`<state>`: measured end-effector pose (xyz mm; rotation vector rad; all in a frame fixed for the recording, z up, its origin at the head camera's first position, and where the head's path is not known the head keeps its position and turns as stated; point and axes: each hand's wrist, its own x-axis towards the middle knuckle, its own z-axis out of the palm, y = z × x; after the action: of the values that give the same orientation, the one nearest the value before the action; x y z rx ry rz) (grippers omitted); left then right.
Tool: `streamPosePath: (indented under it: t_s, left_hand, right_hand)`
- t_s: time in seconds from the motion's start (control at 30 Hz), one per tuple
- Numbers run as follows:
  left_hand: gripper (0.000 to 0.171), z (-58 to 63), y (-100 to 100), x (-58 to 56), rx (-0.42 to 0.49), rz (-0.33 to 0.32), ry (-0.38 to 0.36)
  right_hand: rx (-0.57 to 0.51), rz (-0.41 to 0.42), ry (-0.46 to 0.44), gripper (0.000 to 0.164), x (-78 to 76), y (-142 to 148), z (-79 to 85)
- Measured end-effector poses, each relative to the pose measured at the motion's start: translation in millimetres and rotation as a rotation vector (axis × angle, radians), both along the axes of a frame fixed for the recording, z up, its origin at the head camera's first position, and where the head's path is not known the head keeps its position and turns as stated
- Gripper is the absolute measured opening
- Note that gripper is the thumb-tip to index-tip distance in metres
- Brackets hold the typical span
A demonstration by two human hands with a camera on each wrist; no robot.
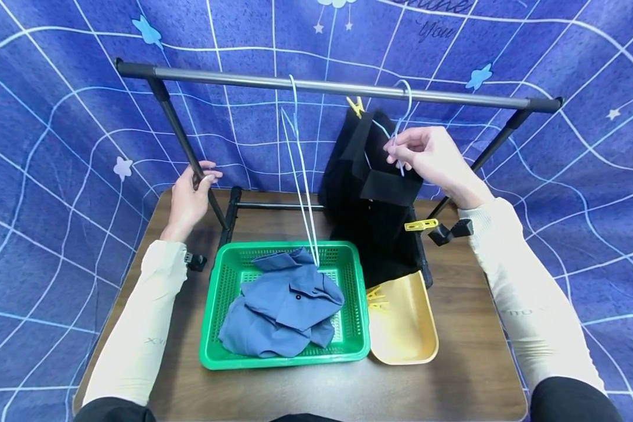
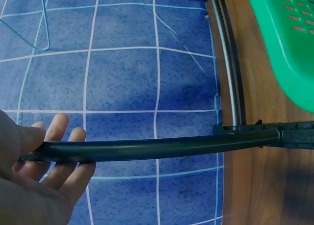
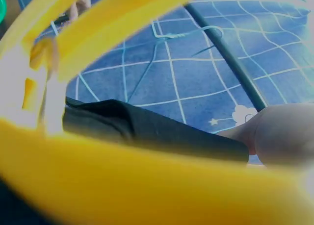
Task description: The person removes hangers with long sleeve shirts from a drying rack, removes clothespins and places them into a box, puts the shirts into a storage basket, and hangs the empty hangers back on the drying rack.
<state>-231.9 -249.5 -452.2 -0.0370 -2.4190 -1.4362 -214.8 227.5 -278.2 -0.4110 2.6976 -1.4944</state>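
The black garment (image 1: 381,225), right of centre in the frame, should be soft, light and floppy, best held by its thin hanger (image 1: 409,99), which the right hand (image 1: 429,155) pinches. Mid-left, the left hand (image 1: 186,202) grips the rack post (image 1: 175,123).

Blue grid bkgd (image 1: 47,193), brn wd tbl (image 1: 469,351)

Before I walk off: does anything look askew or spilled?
Only mildly: the black garment and the bare white hanger hang turned crosswise to the rail, not along it. Nothing looks spilled or damaged.
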Motion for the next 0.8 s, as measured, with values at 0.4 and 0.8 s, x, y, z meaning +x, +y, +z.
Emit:
streamPosePath:
  t_s: [0.4,0.8]
  left_hand:
    - [0.03,5.7,-1,1.6,0.003,-0.021,-0.043]
    - [0.031,2.5,-3,0.0,0.025,-0.03,-0.043]
  right_hand:
    - [0.066,0.023,0.033,0.021,15.3,14,17.9]
    - [0.203,-0.022,0.187,0.027,11.5,19,27.1]
